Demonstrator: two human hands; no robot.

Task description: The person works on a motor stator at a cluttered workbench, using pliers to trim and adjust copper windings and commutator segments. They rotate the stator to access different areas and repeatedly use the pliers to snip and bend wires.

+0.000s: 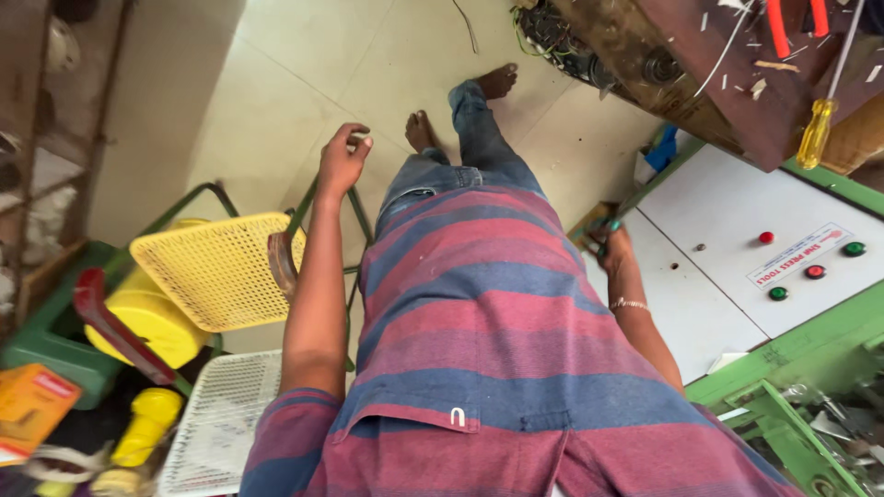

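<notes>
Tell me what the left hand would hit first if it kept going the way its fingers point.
The left hand points down and forward; past it only bare tiled floor shows, though depth is unclear.

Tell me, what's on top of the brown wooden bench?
On the wooden bench lie a yellow-handled screwdriver, red-handled pliers and pale scraps. Its far end is out of view.

An orange carton with a paler band along its lower edge lay at the bottom left, just beside a yellow bottle. On the right, a long white label with a thin red border and red print was stuck slantwise on the white panel of the green cabinet, between a red button above it and red and green buttons below. No screens showed.
</notes>
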